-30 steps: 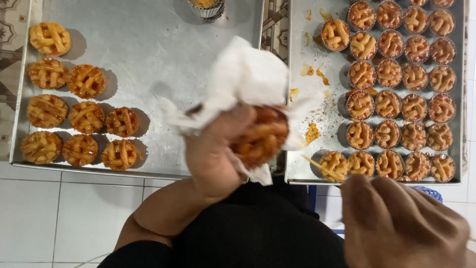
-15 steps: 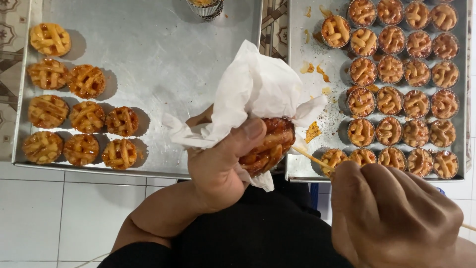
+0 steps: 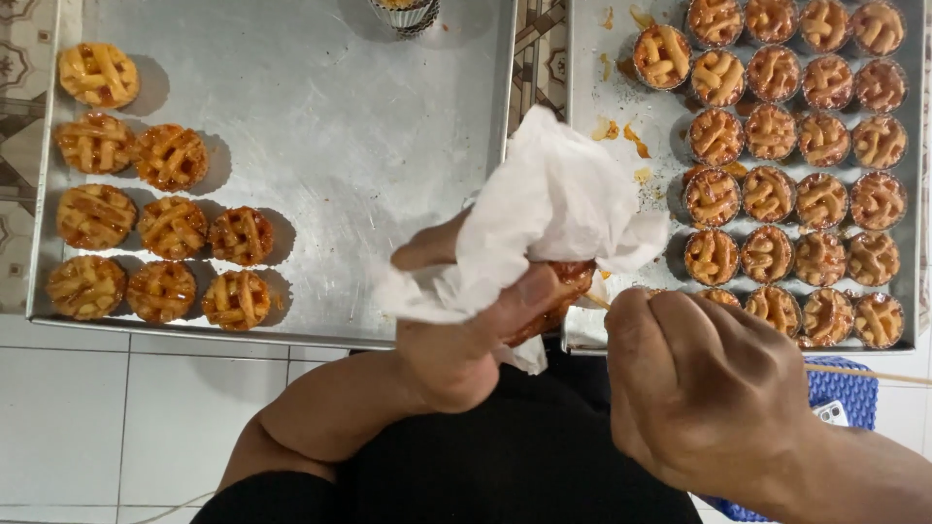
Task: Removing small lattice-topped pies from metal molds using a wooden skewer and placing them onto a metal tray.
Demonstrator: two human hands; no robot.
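Right hand [image 3: 714, 388] was closed on a thin wooden skewer [image 3: 864, 373], its tip at the tart | left hand [image 3: 466, 335] clamped a lattice tart [image 3: 558, 291] in white paper [image 3: 549, 218] | beyond lay the left tray [image 3: 340, 116] and the right tray [image 3: 592, 116], both bearing tarts.

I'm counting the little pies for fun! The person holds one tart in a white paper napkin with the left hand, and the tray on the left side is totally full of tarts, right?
Not quite. The head view shows the left tray mostly bare: its lattice tarts sit only along its left side. The full one is the right tray. The rest holds: the left hand holds a tart in a white paper napkin.
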